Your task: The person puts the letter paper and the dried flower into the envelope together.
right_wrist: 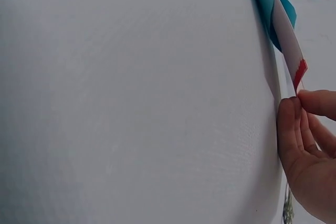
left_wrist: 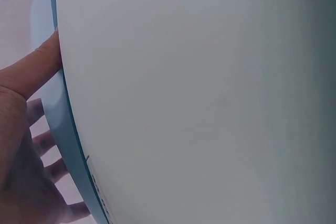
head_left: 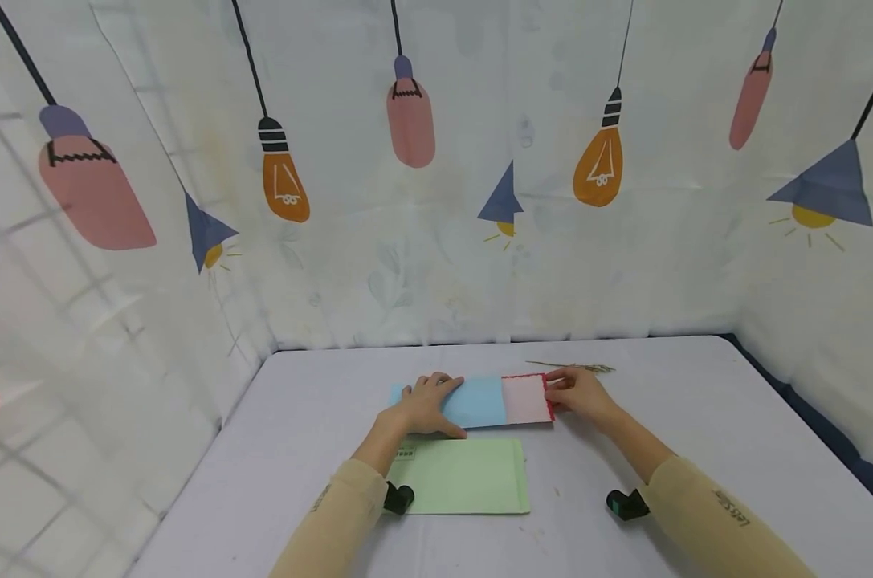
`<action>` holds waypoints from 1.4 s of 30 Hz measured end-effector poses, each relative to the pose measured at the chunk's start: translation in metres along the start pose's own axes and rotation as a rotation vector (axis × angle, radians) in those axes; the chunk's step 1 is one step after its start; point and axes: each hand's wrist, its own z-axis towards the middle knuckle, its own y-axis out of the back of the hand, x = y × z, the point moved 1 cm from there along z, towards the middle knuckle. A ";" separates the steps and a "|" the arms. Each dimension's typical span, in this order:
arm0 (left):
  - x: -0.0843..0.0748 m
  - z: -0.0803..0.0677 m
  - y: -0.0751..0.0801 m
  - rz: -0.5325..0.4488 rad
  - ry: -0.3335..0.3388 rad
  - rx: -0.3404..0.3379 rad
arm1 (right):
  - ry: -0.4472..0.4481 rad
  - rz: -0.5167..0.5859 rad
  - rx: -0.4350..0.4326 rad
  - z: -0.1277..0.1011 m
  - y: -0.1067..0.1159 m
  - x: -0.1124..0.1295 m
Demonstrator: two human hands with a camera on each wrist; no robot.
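Observation:
A light blue envelope (head_left: 477, 402) lies crosswise on the white table, and a pale pink card (head_left: 526, 400) with a red scalloped border sticks out of its right end. My left hand (head_left: 425, 408) rests spread over the envelope's left part, its straight thumb at the near edge and the fingers towards the far side. At the card's outer end, my right hand (head_left: 586, 397) pinches the red edge between thumb and fingers. In the right wrist view the card (right_wrist: 287, 32) bends slightly, and the blue envelope's mouth gapes around it. The card's inner part is hidden inside the envelope.
A pale green envelope (head_left: 472, 478) lies flat just in front of the blue one, partly under my left forearm. Behind my right hand is a thin dried sprig (head_left: 601, 368). A patterned curtain (head_left: 443, 265) hangs behind the white table (head_left: 320, 417).

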 end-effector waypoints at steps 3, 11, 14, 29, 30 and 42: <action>0.000 0.000 -0.001 -0.001 0.001 0.003 | 0.008 0.003 0.010 0.000 -0.002 -0.002; 0.000 0.002 -0.001 0.014 -0.007 -0.011 | 0.017 -0.003 0.008 0.001 -0.005 0.002; 0.000 0.003 0.000 0.015 -0.003 -0.018 | 0.023 -0.001 0.010 0.002 -0.007 0.003; 0.001 0.004 0.000 -0.002 0.001 0.005 | -0.017 -0.015 0.030 0.012 -0.015 0.003; 0.001 0.004 0.000 -0.002 0.001 0.008 | -0.015 -0.015 0.032 0.012 -0.016 0.003; -0.001 0.006 -0.001 0.003 -0.004 0.009 | -0.016 -0.051 0.031 0.011 -0.028 0.012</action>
